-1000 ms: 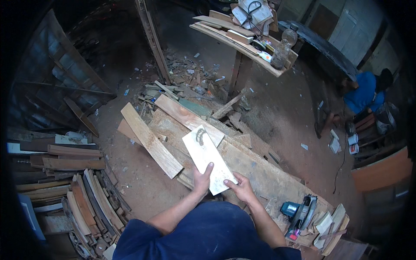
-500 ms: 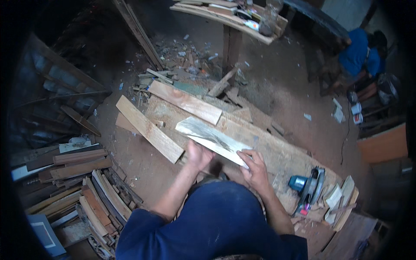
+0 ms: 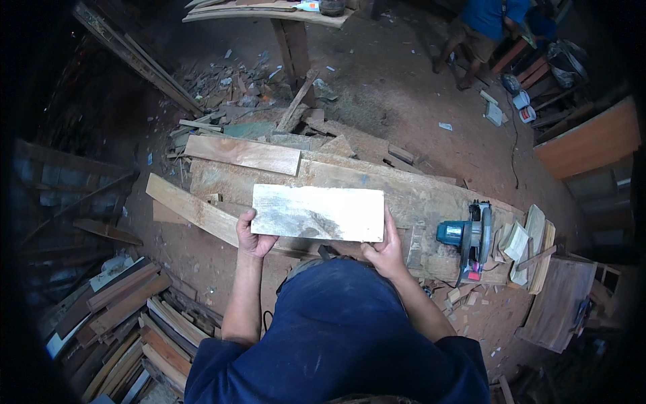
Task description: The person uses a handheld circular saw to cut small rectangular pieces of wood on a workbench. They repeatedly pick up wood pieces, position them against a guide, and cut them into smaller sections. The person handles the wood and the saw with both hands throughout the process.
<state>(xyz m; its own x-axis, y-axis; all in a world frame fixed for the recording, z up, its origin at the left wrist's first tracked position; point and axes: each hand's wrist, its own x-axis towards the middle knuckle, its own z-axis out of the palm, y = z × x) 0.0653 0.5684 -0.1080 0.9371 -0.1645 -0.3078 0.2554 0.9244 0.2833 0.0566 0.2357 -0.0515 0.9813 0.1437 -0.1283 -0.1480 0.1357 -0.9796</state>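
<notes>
A short, pale wooden board [image 3: 316,210] with a grey stain along its lower half is held out in front of me, its broad face turned up. My left hand [image 3: 253,237] grips its left end, thumb at the edge and fingers beneath. At the right end my right hand [image 3: 387,244] holds the corner, its fingers partly hidden behind the board. Below it lies a long, sawdust-covered plank [image 3: 417,202]. Beyond the held board rests a reddish plank piece [image 3: 243,154], and another light plank [image 3: 190,204] slants away to the left.
A teal circular saw [image 3: 464,233] stands on the plank at right, beside pale offcuts [image 3: 517,241]. Stacked boards [image 3: 128,303] fill the lower left. A shelf on a post [image 3: 291,57] rises at the back. Another person [image 3: 486,30] is at the far right.
The board has turned from a slant to nearly level, its broad face now showing more. Both hands have stayed on its ends. The whole view has swung to the right; the other person appears more upright.
</notes>
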